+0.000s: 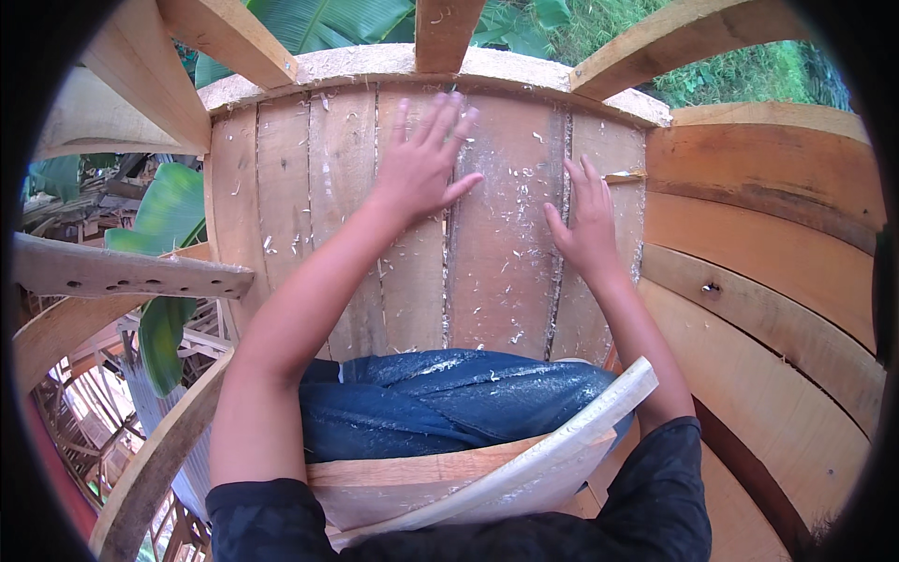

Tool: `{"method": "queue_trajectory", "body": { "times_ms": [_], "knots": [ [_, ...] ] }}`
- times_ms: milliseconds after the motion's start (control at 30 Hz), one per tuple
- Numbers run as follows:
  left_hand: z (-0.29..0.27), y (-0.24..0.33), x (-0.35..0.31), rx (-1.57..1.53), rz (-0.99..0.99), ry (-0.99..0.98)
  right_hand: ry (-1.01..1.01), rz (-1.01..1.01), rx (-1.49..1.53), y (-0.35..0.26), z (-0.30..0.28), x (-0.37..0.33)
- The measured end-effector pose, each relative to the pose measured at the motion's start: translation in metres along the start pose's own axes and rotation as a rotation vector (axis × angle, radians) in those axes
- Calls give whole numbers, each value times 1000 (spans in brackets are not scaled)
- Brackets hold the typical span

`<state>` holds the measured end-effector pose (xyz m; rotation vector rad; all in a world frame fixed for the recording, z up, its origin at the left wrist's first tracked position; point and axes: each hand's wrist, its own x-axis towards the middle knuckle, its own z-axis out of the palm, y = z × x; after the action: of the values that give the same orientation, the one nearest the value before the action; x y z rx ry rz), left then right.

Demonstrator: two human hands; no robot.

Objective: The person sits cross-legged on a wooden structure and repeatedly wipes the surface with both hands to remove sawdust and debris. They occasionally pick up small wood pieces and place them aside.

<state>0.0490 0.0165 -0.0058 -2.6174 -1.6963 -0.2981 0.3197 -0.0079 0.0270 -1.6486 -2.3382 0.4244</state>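
Observation:
My left hand is open over the plank floor, fingers spread and pointing toward the far crossbeam. Its palm faces down on or just above the boards; I cannot tell whether it touches. Further right, my right hand is also open and holds nothing, its fingers stretched forward over the right-hand boards. Just beyond its fingertips lies a thin yellowish strip, its kind unclear. Pale wood shavings are scattered over the planks, with dark gaps between some boards.
My bent legs in blue trousers are dusted with shavings. A curved pale board crosses close to my body. Stacked planks form a curved wall on the right. Wooden ribs rise at the left, with leaves and debris below.

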Motion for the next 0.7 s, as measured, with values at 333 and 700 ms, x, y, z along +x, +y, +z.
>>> {"method": "queue_trajectory", "body": {
  "times_ms": [333,700],
  "knots": [
    [-16,-29,0,-16,226,-128,-193,-455,63,-47,34,-10],
    [-73,-44,-106,-7,-140,-601,-76,-598,131,-41,46,-29]
  ]
}}
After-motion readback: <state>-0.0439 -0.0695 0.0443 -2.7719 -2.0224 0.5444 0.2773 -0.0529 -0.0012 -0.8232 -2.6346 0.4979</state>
